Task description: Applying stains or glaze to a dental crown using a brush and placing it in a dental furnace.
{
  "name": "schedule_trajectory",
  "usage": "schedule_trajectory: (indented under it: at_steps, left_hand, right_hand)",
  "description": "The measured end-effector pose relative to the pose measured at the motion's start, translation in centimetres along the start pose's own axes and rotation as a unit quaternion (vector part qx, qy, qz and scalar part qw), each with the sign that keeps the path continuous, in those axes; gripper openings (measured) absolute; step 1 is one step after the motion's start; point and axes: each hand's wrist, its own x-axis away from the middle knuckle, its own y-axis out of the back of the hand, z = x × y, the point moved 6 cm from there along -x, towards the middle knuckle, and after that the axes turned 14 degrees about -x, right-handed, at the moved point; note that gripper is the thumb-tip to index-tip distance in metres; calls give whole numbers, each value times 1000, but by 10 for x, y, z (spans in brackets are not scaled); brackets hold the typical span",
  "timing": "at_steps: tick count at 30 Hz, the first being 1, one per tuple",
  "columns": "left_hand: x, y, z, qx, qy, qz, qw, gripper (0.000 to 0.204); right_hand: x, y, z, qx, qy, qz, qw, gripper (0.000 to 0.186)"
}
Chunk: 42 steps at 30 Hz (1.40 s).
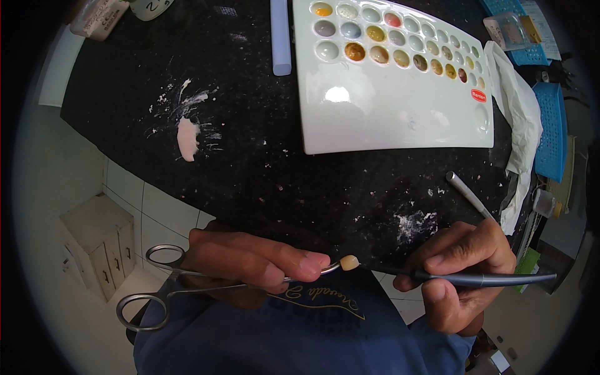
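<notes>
My left hand (237,259) is closed around steel locking forceps (170,292) with two finger rings, whose curved tip holds a small yellowish tooth crown (349,262). In my right hand (465,262) is a slim dark-handled brush (500,280), pinched between thumb and fingers. Its dark tip points left at the crown; whether it touches cannot be made out. Above both hands on the black worktop (244,169) lies a white ceramic palette (394,119) with rows of small wells holding yellow, brown, pink and pale colours.
A blue bar (280,44) lies left of the palette, a pink smear (187,139) farther left, jars (100,15) at back left. At right are a metal rod (469,194), crumpled white paper (525,137) and blue baskets (549,131). A small cabinet (94,244) stands below the left edge.
</notes>
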Motion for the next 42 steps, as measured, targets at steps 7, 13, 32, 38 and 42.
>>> schedule_trajectory:
  at_steps: [7, 13, 32, 38, 42]
  left_hand:
    - [-1, 0, 2, 20, -14, 10, 1000, 34]
    - [0, -1, 2, 17, -13, 9, 1000, 36]
    - [6, -2, 5, 8, -25, 11, 1000, 41]
    - [4, 3, 8, -51, -54, 50, 996, 37]
    - [4, 4, 9, -50, -53, 60, 996, 36]
  right_hand:
    - [-2, -4, 1, 59, 30, 95, 993, 29]
    - [0, -1, 0, 11, 8, 11, 1000, 22]
    - [-1, -1, 0, 0, 12, -5, 1000, 21]
    - [0, -1, -1, -5, 9, -24, 1000, 21]
    - [-1, -2, -1, -9, 8, -32, 999, 21]
